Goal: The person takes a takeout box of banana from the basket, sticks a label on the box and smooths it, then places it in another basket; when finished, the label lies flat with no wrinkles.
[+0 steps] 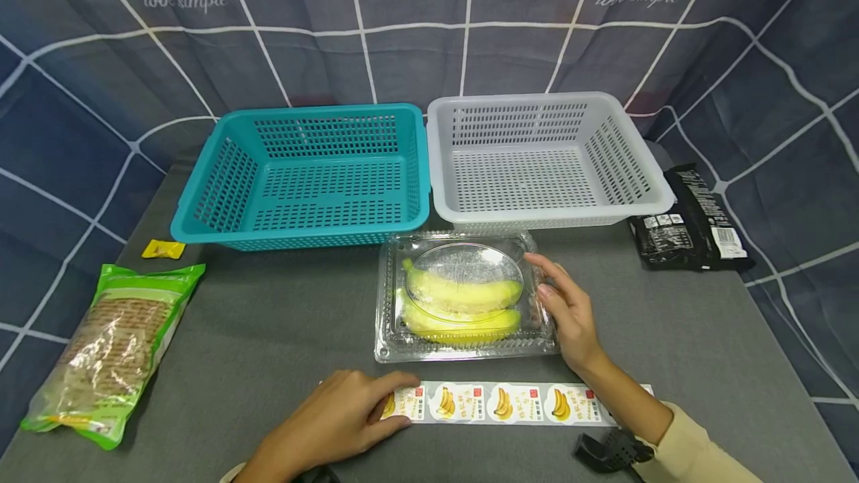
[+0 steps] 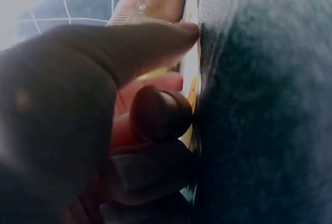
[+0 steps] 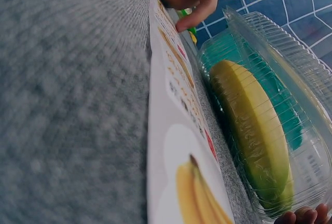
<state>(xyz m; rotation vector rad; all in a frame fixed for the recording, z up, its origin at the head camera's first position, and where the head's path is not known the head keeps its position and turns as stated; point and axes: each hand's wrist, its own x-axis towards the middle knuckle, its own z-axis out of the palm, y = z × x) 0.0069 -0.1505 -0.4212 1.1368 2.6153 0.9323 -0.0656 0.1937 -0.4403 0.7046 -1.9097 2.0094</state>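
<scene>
A clear lidded container (image 1: 463, 352) with bananas (image 1: 463, 304) inside sits in the middle of the table. My right hand (image 1: 570, 311) touches its right side, fingers extended; in the right wrist view, fingertips (image 3: 306, 216) meet the container (image 3: 311, 167) at the bottom corner. In front of it lies a strip of banana stickers (image 1: 491, 402). My left hand (image 1: 335, 416) rests at the strip's left end, with thumb and forefinger on it. The left wrist view shows this hand (image 2: 119, 99) close up, fingers bent, tips against the strip (image 2: 191, 63).
Behind the container stand a teal basket (image 1: 335, 239) and a white basket (image 1: 550, 212) side by side. A green bread bag (image 1: 121, 349) and a small yellow packet (image 1: 163, 249) lie at left, a black packet (image 1: 691, 226) at right. A black wristband (image 1: 612, 451) is on the right wrist.
</scene>
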